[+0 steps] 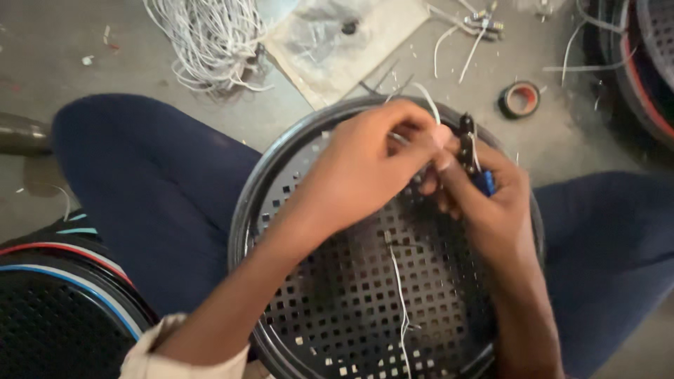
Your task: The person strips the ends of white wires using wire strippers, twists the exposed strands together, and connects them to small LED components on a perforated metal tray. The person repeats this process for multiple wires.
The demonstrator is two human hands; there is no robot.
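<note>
Floor with wire bundle, tape roll.

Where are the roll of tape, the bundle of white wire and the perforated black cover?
Roll of tape [519, 99]: head view, on its ring.
Bundle of white wire [210, 38]: head view, middle of the coil.
Perforated black cover [351, 302]: head view, bare grille.

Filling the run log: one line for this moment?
left hand: pinching white wire | right hand: holding black part | under: perforated round grille on lap

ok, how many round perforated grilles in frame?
3. One grille on the lap under both hands, one cut off at bottom left, one cut off at top right. Others may lie out of frame.
</note>
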